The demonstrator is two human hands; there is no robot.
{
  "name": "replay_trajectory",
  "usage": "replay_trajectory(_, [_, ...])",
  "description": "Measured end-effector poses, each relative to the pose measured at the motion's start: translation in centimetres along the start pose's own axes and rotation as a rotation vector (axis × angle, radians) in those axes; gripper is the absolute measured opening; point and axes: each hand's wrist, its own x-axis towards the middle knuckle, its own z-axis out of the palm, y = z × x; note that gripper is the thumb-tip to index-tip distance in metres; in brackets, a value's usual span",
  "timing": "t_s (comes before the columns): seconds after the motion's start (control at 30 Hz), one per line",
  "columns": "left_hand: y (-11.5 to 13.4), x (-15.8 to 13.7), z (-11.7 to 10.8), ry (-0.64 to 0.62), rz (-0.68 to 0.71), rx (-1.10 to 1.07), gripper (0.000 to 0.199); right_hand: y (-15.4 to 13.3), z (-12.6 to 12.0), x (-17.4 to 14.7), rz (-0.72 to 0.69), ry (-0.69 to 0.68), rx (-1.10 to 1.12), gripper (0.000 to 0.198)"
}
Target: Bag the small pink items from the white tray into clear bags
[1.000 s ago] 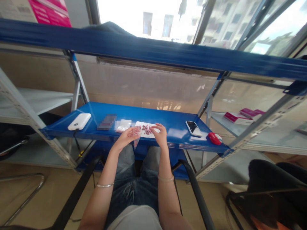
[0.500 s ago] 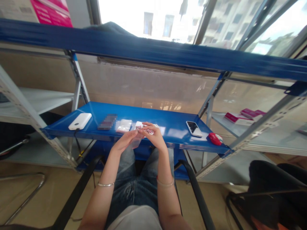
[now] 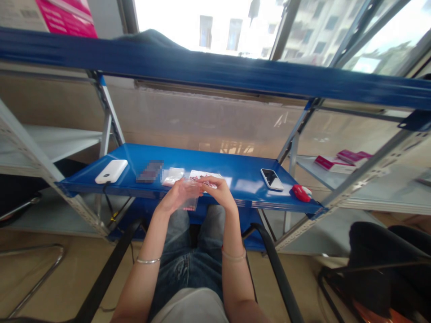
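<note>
A small clear plastic bag (image 3: 190,201) hangs at the shelf's front edge, with a row of small reddish pieces along its bottom. My left hand (image 3: 175,196) grips the bag from the left, partly behind the film. At the bag's upper edge, the fingers of my right hand (image 3: 217,190) are closed in a pinch; any small piece between them is too small to see. Just behind my hands lies a white sheet (image 3: 198,173) scattered with small dark red pieces, partly covered by my right hand. Left of it rests another clear packet (image 3: 173,176) with pale contents.
On the blue shelf (image 3: 235,166) lie a white power bank (image 3: 112,171) with a cable, a blurred-out dark flat object (image 3: 150,171), a phone (image 3: 272,179) and a red-and-white item (image 3: 301,193). A blue beam (image 3: 215,72) crosses above. Chair armrests (image 3: 274,269) flank my legs.
My right hand has gone from flat fingers over the bag to a pinch at its upper edge. The bag has turned and now shows reddish pieces at its bottom.
</note>
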Motion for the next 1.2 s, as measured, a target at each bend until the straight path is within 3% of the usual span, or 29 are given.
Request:
replay_trajectory(0.17, [0.2,-0.1,0.5,0.045,-0.026,0.098,0.063,0.3,0.0,0.1,0.056,0.074,0.025,0.016])
replay_trajectory(0.37, [0.1,-0.2,1.3,0.313,0.202,0.263,0.038,0.9,-0.5,0.2,0.054,0.129,-0.023,0.018])
replay_trajectory(0.53, [0.1,0.0,0.9,0.416,0.249,0.296,0.035,1.6,-0.7,0.3,0.1,0.095,0.111,0.025])
replay_trajectory(0.97, [0.3,0.1,0.9,0.54,0.303,0.304,0.037,1.6,-1.0,0.2,0.147,0.082,-0.033,0.026])
replay_trajectory(1.2, [0.2,0.2,0.7,0.541,0.34,0.306,0.035,0.9,-0.9,-0.1,0.18,0.056,-0.085,0.027])
